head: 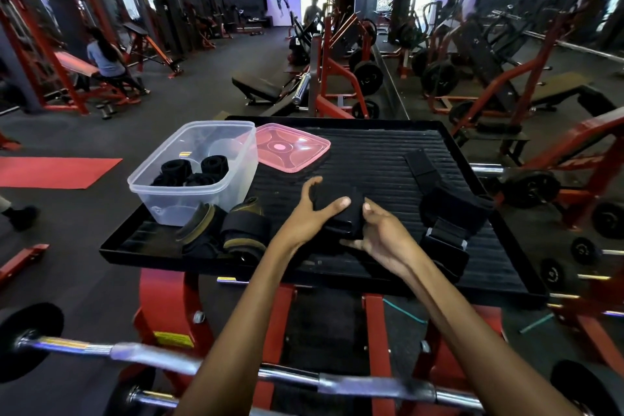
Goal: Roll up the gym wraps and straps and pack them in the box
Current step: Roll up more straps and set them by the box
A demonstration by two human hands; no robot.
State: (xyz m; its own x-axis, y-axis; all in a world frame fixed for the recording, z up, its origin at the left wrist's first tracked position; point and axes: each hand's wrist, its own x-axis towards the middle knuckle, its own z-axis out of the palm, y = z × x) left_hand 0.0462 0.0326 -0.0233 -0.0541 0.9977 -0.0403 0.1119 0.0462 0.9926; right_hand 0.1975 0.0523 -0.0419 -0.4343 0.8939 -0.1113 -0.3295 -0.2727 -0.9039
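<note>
Three black fabric rolls (pixel 199 169) are already packed in the clear plastic box (pixel 162 203), which stands at the left of the black ribbed tray (pixel 371 152); its pink lid (pixel 292 147) lies beside it. A black wrap (pixel 337 213) is held mid-tray: it is pinched by the left hand (pixel 310 213), and the right hand (pixel 381 233) is curled against it. Two olive-edged wraps (pixel 223 230) and black buckled straps (pixel 449 213) remain unrolled.
</note>
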